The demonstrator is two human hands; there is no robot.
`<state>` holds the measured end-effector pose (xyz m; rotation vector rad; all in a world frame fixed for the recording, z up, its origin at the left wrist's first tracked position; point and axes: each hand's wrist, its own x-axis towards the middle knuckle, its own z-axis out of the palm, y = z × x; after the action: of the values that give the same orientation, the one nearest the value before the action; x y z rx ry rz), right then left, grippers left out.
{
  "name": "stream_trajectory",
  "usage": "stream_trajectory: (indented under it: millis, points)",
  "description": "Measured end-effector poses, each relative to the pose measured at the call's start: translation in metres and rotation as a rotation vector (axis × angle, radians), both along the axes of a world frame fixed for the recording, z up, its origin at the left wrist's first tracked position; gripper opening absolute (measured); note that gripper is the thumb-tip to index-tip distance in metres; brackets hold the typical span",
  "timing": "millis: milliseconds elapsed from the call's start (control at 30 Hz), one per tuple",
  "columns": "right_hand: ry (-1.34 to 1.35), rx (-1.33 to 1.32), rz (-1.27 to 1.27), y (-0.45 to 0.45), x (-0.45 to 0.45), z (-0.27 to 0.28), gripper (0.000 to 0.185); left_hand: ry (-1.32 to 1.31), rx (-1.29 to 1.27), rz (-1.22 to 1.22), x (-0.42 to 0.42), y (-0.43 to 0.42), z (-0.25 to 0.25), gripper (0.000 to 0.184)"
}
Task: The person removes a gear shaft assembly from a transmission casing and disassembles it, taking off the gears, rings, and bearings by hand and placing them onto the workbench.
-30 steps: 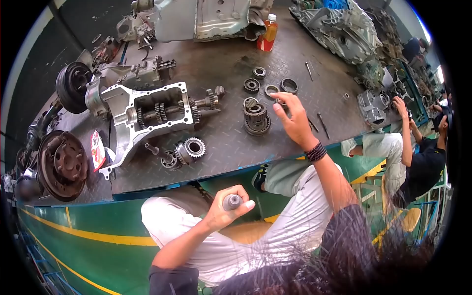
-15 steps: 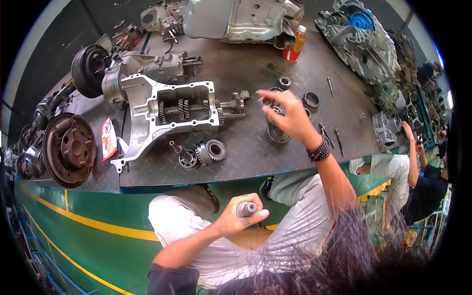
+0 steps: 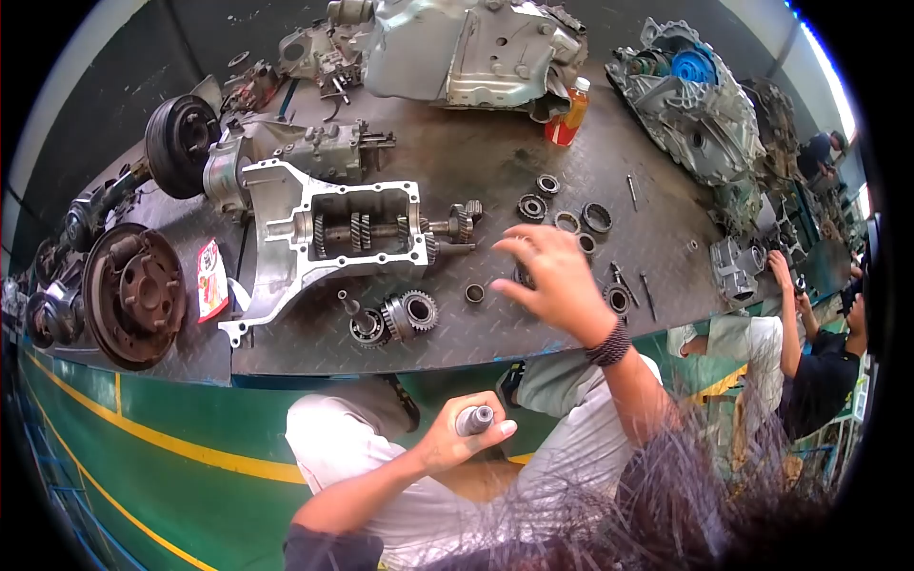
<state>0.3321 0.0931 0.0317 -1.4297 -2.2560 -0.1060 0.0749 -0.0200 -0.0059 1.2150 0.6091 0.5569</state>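
Observation:
My left hand (image 3: 455,440) is closed around a metal shaft (image 3: 475,420), held over my lap with its splined end pointing up. Over the bench, my right hand (image 3: 560,281) is open with thumb and fingers apart, and nothing shows between them. It partly covers a gear beneath it. A small metal ring (image 3: 474,293) lies just left of its thumb. Several ring gears and bearings, among them a dark ring (image 3: 596,217), lie beyond the hand. Left of the small ring sits a gear cluster (image 3: 409,314) beside a bearing on a short shaft (image 3: 365,324).
An open gearbox housing (image 3: 286,276) with a gear shaft inside stands on the steel bench (image 3: 457,354). A rusty brake drum (image 3: 135,295), a snack packet (image 3: 211,281), a drink bottle (image 3: 568,112) and thin rods (image 3: 648,297) surround the work area. Another person (image 3: 826,357) sits at right.
My right hand has moved down, nearer the bench's front edge, uncovering gears behind it. A small ring now shows left of it. My left hand keeps the shaft. The view has tilted slightly.

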Motion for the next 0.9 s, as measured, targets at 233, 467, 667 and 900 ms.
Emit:
stream_trajectory:
  millis: [233, 467, 667, 900]
  points:
    - [0.113, -0.299, -0.14, 0.012, 0.046, -0.02, 0.068, 0.041, 0.017, -0.019, 0.003, 0.0, -0.004, 0.029]
    - [0.778, -0.226, -0.274, 0.031, 0.099, -0.028, 0.07, 0.04, -0.03, 0.016, 0.004, -0.004, -0.008, 0.03]
    - [0.288, -0.109, -0.798, 0.023, 0.185, -0.051, 0.075, 0.057, -0.033, 0.001, 0.004, -0.003, -0.006, 0.029]
    - [0.205, -0.192, -0.819, 0.033, 0.225, -0.091, 0.075, 0.01, -0.021, -0.011, 0.006, -0.003, -0.005, 0.028]
